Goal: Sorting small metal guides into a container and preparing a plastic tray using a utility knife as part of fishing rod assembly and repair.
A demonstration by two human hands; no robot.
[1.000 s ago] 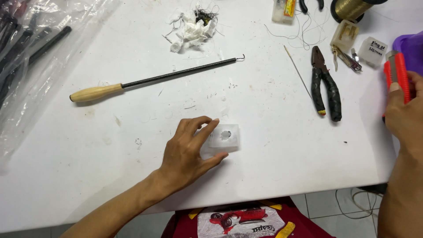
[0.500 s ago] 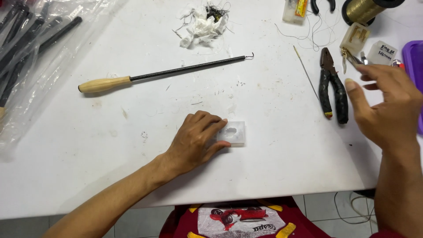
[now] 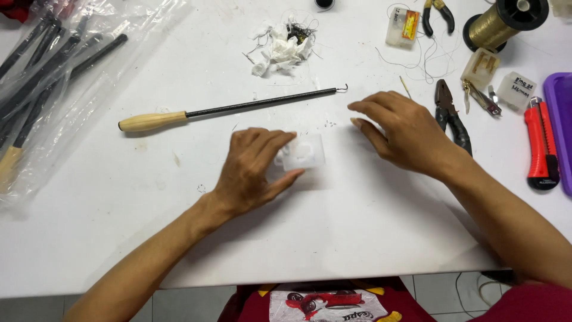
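A white worktop (image 3: 357, 238) is seen from above, with a person seated at its near edge.

At the far left corner lies a clear plastic bag (image 3: 53, 77) holding dark rods. Toward the middle, a long black hook tool with a pale wooden handle (image 3: 232, 109) lies flat, untouched, its hook end pointing right. Behind it, near the far edge, sits a wad of crumpled white tissue with dark thread scraps (image 3: 283, 45).

The left hand (image 3: 253, 173) rests in the middle of the worktop, fingers and thumb closed around the left end of a small translucent plastic block (image 3: 304, 152), which lies flat on the surface. The block has a cut-out hollow in its top, and nothing can be seen fitted in it.

Just to the right, the right hand (image 3: 405, 131) hovers with fingers spread and loose, holding nothing, its fingertips near the block but apart from it.

Past that hand lie black pliers (image 3: 453, 119), partly hidden by it, and a thin needle-like wire. Along the far right sit small clear boxes, a spool of gold thread (image 3: 500, 21) and a red utility knife (image 3: 541, 143), lying by itself near the right edge.

Judging from this, the work is at an early stage: the block is steadied, no tool is in hand.
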